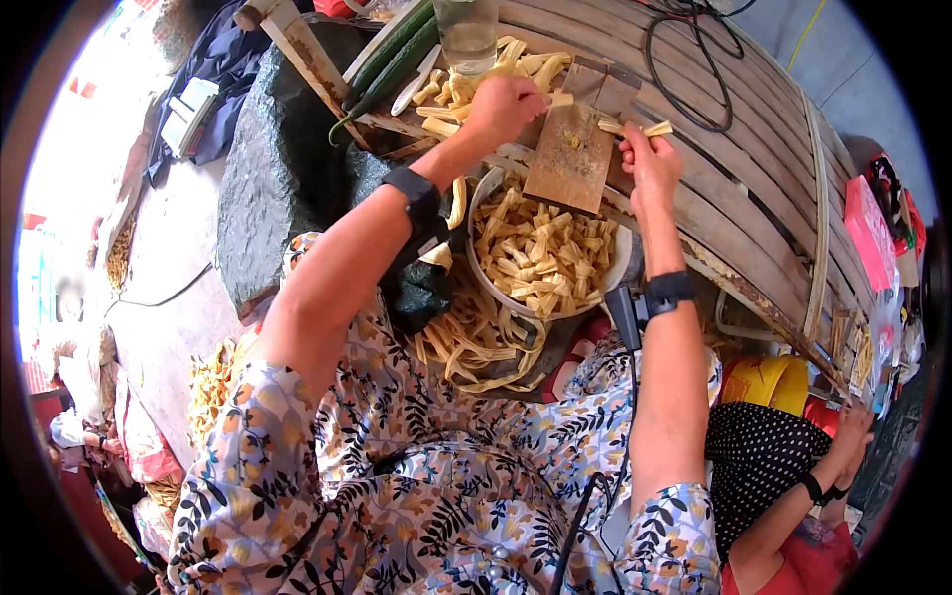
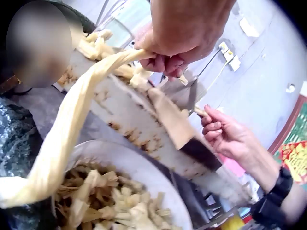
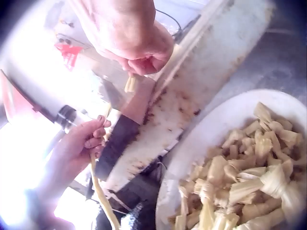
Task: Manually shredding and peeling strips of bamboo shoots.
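Observation:
My left hand pinches a pale yellow strip above the left side of a small wooden board. In the left wrist view this long strip hangs down from my left hand. Right of the board, my right hand pinches a short yellow piece between thumb and fingers; its end sticks out below my right hand in the right wrist view. A grey metal plate is at the board's far end. Below the board, a white bowl holds several knotted yellow pieces.
More yellow pieces lie by a glass of water and green cucumbers at the back left. Loose strips hang below the bowl. A black cable lies on the slatted table. Another person's arm shows lower right.

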`<move>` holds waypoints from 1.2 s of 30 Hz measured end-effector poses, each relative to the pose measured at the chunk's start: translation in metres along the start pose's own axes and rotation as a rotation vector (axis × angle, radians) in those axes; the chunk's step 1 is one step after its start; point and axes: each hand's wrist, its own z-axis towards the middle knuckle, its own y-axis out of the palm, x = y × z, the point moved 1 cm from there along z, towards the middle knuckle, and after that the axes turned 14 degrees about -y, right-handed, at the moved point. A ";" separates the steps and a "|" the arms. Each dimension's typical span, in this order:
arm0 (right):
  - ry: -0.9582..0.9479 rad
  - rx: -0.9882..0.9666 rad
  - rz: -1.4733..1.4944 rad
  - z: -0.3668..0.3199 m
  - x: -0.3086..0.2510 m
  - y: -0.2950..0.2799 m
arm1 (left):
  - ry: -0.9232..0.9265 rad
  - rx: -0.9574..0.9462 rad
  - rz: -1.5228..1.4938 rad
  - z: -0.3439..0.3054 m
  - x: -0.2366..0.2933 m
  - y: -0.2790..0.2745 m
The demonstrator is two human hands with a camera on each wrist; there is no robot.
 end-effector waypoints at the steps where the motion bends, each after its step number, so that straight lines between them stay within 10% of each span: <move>1: -0.040 -0.070 -0.010 -0.007 -0.017 0.000 | 0.097 -0.027 -0.023 -0.006 0.007 -0.007; 9: -0.270 -0.718 -0.328 -0.069 -0.057 -0.023 | -0.017 -0.447 -0.342 -0.059 0.012 -0.020; 12: -0.558 -0.495 -0.430 -0.070 -0.060 -0.024 | 0.017 -0.445 -0.234 -0.070 0.013 -0.012; 16: -0.222 -0.561 -0.114 -0.073 -0.060 -0.015 | 0.075 -0.550 -0.310 -0.090 0.026 0.001; 21: -0.317 -0.553 -0.069 -0.069 -0.061 -0.027 | -0.252 -0.788 -0.446 -0.090 0.014 -0.019; 28: -0.361 -0.555 -0.122 -0.056 -0.070 -0.032 | 0.030 -0.394 -0.132 -0.096 0.011 -0.015; 31: -0.335 -0.636 -0.278 -0.062 -0.054 -0.020 | 0.492 -0.127 0.103 -0.100 0.010 -0.001; 36: 0.291 -0.787 -0.308 -0.078 -0.047 -0.021 | 0.826 -0.159 0.366 -0.118 0.019 0.000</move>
